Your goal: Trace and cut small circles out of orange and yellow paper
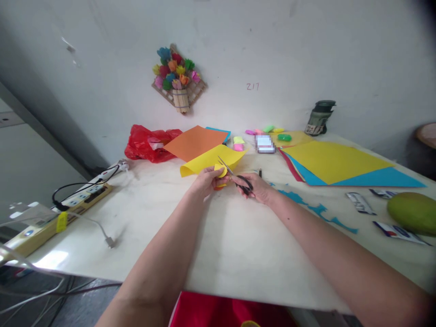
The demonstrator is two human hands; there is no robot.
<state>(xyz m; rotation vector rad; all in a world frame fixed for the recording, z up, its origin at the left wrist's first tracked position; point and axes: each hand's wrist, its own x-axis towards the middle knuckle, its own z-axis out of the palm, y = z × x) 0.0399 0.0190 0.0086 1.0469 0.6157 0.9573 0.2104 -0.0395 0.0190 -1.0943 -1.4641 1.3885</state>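
My left hand (206,180) pinches a small rounded piece of yellow paper (221,170) above the middle of the table. In my right hand (256,188) is a pair of scissors (244,182) with black handles, its blades pointing up and left beside the yellow piece. The blades look slightly apart; whether they touch the paper I cannot tell. Just behind my hands lies a curled yellow sheet (211,160). Beyond it rests an orange sheet (197,141). Blue paper scraps (318,210) are strewn to the right of my right hand, partly behind my forearm.
Stacked coloured sheets (337,161), a phone (265,143) and a dark green bottle (320,118) stand or lie toward the back right. A green fruit (413,212) sits at far right. On the left are a red plastic bag (148,143) and a power strip (83,202) with cables.
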